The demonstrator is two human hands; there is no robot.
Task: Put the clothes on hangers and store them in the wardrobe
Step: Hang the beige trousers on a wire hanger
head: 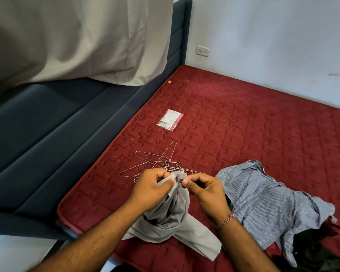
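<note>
Head view looks down on a red mattress (pixel 243 122), the landmark for everything else. Near its front-left corner the left hand (pixel 151 188) and right hand (pixel 202 190) both pinch the bunched top of a grey garment (pixel 171 216), lifting it off the mattress, probably to find its opening for a hanger. Wire hangers (pixel 157 163) lie tangled just beyond the hands, within easy reach. A blue checked shirt (pixel 267 203) waits crumpled toward the mattress's front right.
</note>
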